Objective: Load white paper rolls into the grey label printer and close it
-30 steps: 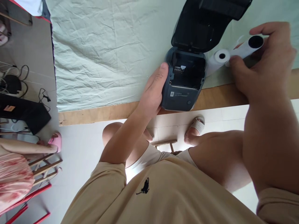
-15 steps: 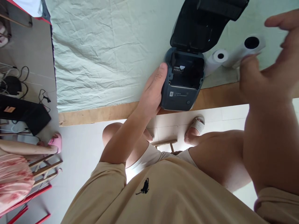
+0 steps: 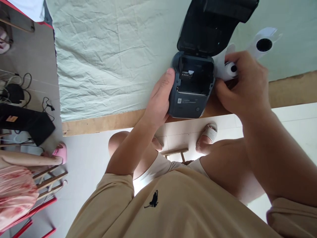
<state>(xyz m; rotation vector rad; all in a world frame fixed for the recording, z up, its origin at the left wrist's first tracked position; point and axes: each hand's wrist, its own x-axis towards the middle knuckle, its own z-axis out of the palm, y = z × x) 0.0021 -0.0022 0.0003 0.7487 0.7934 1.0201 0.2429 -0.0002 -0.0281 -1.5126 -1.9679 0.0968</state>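
Fingers of your right hand point(image 3: 250, 86) hold the small roll point(image 3: 229, 73) beside the printer point(image 3: 189, 103), whose left side your left hand point(image 3: 160, 97) clasps at the desk's point(image 3: 106, 122) near edge. Its lid point(image 3: 205, 31) is already up; that roll and the big roll point(image 3: 253, 49) both sit outside it, not yet loaded. Wrinkled green cloth point(image 3: 119, 66) stops short of the wooden edge; leftward, someone's pink slipper point(image 3: 61, 152) shows over tiled floor point(image 3: 81, 158).
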